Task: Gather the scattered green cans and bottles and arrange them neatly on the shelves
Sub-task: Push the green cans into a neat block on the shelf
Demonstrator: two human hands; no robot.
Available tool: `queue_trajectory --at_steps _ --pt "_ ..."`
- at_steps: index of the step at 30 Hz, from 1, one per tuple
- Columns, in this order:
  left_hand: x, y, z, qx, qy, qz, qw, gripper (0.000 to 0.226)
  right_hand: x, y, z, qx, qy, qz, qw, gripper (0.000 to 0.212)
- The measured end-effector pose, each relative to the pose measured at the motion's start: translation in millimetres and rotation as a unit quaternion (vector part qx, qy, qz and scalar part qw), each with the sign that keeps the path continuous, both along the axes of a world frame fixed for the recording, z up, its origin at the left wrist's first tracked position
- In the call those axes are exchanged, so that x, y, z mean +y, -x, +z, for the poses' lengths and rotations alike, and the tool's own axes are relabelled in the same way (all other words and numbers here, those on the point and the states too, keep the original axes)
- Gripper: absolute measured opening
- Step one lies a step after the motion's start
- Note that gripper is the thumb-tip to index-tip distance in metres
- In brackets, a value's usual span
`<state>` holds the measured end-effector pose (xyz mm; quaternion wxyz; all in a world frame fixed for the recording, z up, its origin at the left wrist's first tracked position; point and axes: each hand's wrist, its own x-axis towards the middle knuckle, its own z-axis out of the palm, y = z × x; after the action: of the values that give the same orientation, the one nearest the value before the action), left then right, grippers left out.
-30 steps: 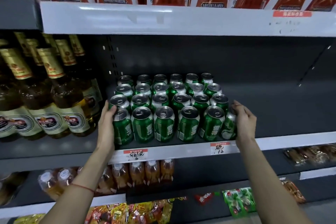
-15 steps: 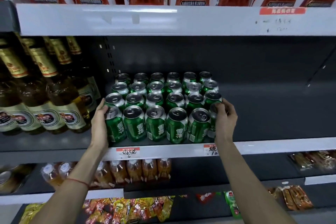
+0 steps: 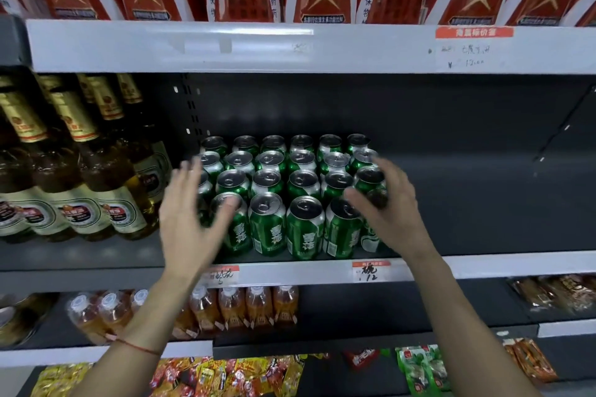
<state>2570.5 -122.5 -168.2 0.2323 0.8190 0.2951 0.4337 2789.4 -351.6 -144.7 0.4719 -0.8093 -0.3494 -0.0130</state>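
Both hands came off the block since half a sec ago, they were pressed flat on its sides then. Now my left hand (image 3: 190, 219) is blurred w/ fingers spread wide, holding nothing, in front of the left-end front can. Right hand (image 3: 392, 208) is loose and open too, just in front of the right-end cans; can't tell if it touches. Green cans (image 3: 303, 200) sit upright in tight rows on the shelf (image 3: 483, 263), btw my hands. Brown bottles (image 3: 80, 171) stand left of my left hand.
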Motion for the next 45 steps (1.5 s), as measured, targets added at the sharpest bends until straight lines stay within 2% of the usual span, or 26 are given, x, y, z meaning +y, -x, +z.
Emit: queue_trajectory --at_steps 3,5,7,11,17,22,25,27,29,30,32,34,36,39,45 --pt "-37.4 -22.0 3.5 0.140 -0.184 -0.025 0.972 0.091 4.8 12.1 5.1 -0.096 0.212 0.053 0.971 0.121" --pt "-54.8 -33.8 -3.2 0.213 -0.236 -0.032 0.948 0.098 5.9 14.5 -0.8 -0.140 0.300 0.054 0.942 0.127" --pt "-61.3 -43.6 -12.3 0.258 -0.254 -0.028 0.932 0.106 6.1 15.5 -10.3 -0.185 0.339 0.035 0.922 0.127" --pt "-62.9 -53.6 -22.6 0.301 -0.261 -0.011 0.917 0.111 9.1 14.2 -22.0 -0.230 0.317 0.011 0.920 0.117" --pt "-61.0 -62.5 -28.3 0.260 -0.254 0.010 0.931 0.101 15.4 8.9 -39.9 -0.303 0.236 -0.042 0.922 0.112" --pt "-62.6 -64.1 -27.9 0.243 -0.251 0.012 0.937 0.098 16.2 7.8 -45.9 -0.313 0.216 -0.059 0.923 0.106" --pt "-63.9 -62.0 -25.2 0.246 -0.246 0.006 0.938 0.101 13.7 8.7 -45.5 -0.313 0.215 -0.048 0.924 0.111" --pt "-65.9 -57.4 -23.0 0.233 -0.243 -0.003 0.942 0.110 9.9 11.0 -45.0 -0.290 0.186 -0.040 0.938 0.121" --pt "-63.1 -47.3 -22.2 0.187 -0.228 -0.004 0.955 0.117 3.4 15.2 -47.4 -0.245 0.116 -0.029 0.962 0.126" --pt "-58.5 -40.3 -22.8 0.150 -0.214 0.001 0.965 0.119 -0.6 17.7 -49.7 -0.208 0.066 -0.023 0.976 0.127" --pt "-42.8 -24.2 -28.0 0.070 -0.167 0.032 0.983 0.124 -8.5 22.2 -53.6 -0.078 -0.045 -0.014 0.996 0.130" --pt "-23.1 -7.8 -31.6 -0.003 -0.086 0.070 0.994 0.131 -12.8 22.9 -55.9 0.055 -0.115 -0.021 0.992 0.135" --pt "-9.4 4.6 -31.3 -0.074 0.057 0.072 0.993 0.138 -10.9 19.6 -59.4 0.132 -0.128 -0.025 0.983 0.142" --pt "-1.3 8.2 -30.7 -0.136 0.212 0.010 0.968 0.135 -2.7 16.1 -66.4 0.184 -0.135 -0.006 0.974 0.146" --pt "5.2 1.8 -43.2 -0.161 0.231 -0.018 0.959 0.108 4.0 7.8 -73.4 0.190 -0.162 0.009 0.968 0.137"
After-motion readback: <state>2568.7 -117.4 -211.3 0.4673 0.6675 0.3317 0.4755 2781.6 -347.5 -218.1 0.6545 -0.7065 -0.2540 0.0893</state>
